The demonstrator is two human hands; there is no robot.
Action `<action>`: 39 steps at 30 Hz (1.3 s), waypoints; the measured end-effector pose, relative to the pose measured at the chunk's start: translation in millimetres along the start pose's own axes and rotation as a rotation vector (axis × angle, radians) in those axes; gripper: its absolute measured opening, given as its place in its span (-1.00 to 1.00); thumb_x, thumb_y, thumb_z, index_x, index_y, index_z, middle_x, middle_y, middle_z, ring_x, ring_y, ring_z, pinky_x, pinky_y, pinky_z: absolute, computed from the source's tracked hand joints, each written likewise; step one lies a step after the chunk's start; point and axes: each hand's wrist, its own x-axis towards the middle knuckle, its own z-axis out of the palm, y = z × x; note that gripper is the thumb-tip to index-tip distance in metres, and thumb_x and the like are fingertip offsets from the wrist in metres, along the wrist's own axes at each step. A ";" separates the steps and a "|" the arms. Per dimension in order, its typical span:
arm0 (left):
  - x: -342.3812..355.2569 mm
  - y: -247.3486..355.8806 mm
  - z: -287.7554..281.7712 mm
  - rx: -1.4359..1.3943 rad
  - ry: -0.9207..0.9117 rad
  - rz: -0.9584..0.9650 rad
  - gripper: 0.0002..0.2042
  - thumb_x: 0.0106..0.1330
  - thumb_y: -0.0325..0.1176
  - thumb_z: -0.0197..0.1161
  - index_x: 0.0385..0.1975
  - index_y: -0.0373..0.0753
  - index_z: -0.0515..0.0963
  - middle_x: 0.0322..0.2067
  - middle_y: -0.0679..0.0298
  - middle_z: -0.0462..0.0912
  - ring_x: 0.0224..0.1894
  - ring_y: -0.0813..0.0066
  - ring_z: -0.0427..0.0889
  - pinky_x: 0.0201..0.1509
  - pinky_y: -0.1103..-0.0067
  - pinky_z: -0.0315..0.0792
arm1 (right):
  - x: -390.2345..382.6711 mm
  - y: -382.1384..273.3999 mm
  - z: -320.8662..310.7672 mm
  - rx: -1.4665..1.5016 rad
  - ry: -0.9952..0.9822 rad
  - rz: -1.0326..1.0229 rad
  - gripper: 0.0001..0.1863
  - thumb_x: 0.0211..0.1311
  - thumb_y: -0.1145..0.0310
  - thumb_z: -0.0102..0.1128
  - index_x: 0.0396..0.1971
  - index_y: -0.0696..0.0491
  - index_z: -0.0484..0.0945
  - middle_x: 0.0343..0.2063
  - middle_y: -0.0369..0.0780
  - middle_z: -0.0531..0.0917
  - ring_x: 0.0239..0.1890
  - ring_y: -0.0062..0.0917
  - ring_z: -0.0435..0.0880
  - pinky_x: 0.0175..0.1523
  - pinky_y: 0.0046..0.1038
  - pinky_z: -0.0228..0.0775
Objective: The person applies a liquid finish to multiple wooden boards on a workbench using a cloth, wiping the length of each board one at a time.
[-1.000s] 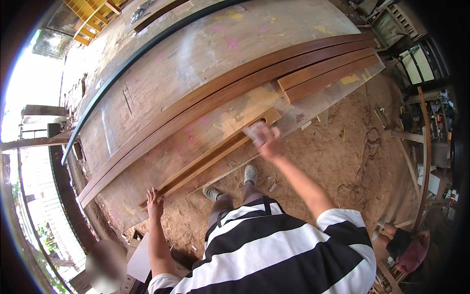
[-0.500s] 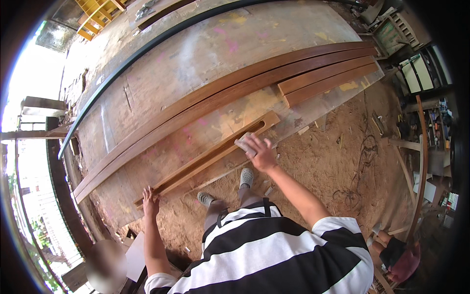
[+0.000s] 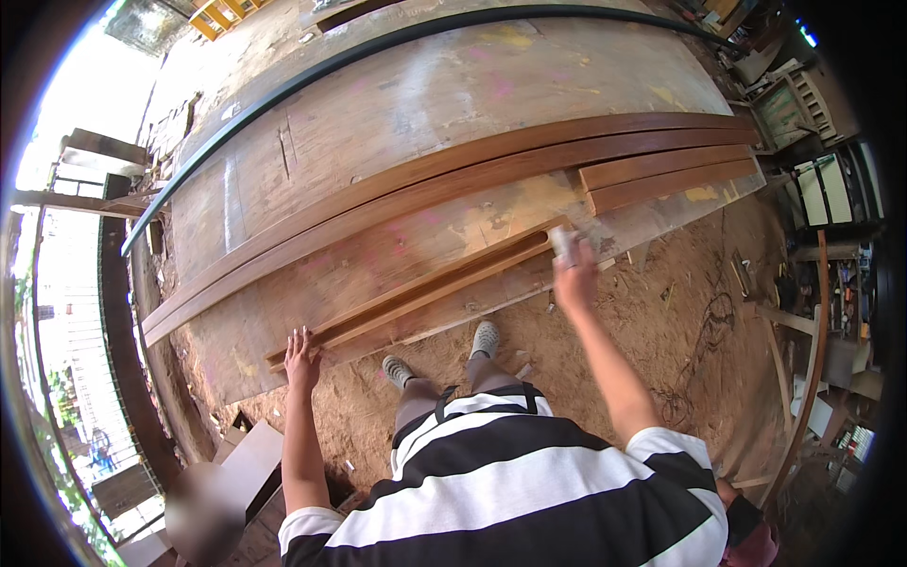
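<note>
A brown wooden length with a long groove [image 3: 444, 283] lies slantwise along the near side of the big worktable [image 3: 368, 123]. On its left end rests my left hand [image 3: 300, 359], fingers stretched over the wood and holding nothing. At the far right end is my right hand [image 3: 576, 274], somewhat blurred. Its fingers are closed on a pale, flat piece that looks like folded sandpaper [image 3: 563, 245], held against or just beside the wood's end; I cannot tell which.
Two long brown planks [image 3: 397, 192] and two shorter ones [image 3: 671, 172] lie beyond the grooved piece. A dark curved strip [image 3: 321, 71] crosses the table's far side. Sandy ground [image 3: 652, 312] holds scraps and a cable. Another person [image 3: 751, 534] is at lower right.
My right hand with the sandpaper has slid right along the grooved wood to its far end. The left hand stays on the left end. The view has shifted slightly.
</note>
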 end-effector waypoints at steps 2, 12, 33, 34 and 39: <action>6.2 1.8 0.3 0.001 0.016 0.008 -0.23 0.28 -0.19 0.40 0.50 0.02 0.22 0.49 0.03 0.20 0.51 -0.07 0.16 0.49 0.18 0.17 | -43.5 -58.4 25.9 0.280 -0.028 -0.117 -0.25 0.39 0.26 0.11 0.53 -0.06 0.06 0.43 0.00 0.27 0.47 -0.01 0.22 0.39 0.27 0.07; -11.5 -10.6 4.2 -0.016 0.115 0.032 -0.21 0.23 -0.19 0.44 0.49 0.09 0.24 0.45 0.15 0.29 0.48 0.04 0.21 0.47 0.11 0.09 | -101.1 -184.9 21.8 0.597 -0.297 -0.559 -0.37 0.39 0.29 0.11 0.46 -0.08 0.27 0.32 -0.12 0.48 0.42 -0.21 0.37 0.39 0.05 0.11; 2.1 -32.9 13.8 -0.537 0.176 0.244 -0.20 0.29 -0.14 0.38 0.52 -0.07 0.16 0.50 0.15 0.18 0.57 0.03 0.00 0.57 -0.03 -0.26 | -190.2 -369.1 86.9 0.389 -0.043 -0.371 -0.39 0.28 0.31 0.23 0.34 -0.01 0.39 0.28 -0.12 0.49 0.26 -0.18 0.51 0.21 -0.10 0.29; 1.0 -37.6 9.7 -0.539 0.174 0.258 -0.20 0.29 -0.14 0.38 0.52 -0.07 0.16 0.50 0.15 0.18 0.57 0.03 0.00 0.57 -0.03 -0.26 | -178.8 -348.2 82.5 0.356 0.001 -0.284 -0.41 0.29 0.33 0.20 0.33 0.03 0.39 0.28 -0.11 0.47 0.25 -0.17 0.50 0.22 -0.06 0.28; -16.0 -84.7 11.9 -0.359 0.242 0.153 -0.22 0.34 -0.12 0.33 0.53 -0.05 0.14 0.55 0.05 0.03 0.61 0.00 -0.13 0.58 0.01 -0.26 | -154.4 -278.1 79.9 -0.097 0.012 0.028 -0.42 0.51 0.21 -0.05 0.46 0.05 0.24 0.46 -0.14 0.29 0.52 -0.23 0.20 0.43 0.07 0.04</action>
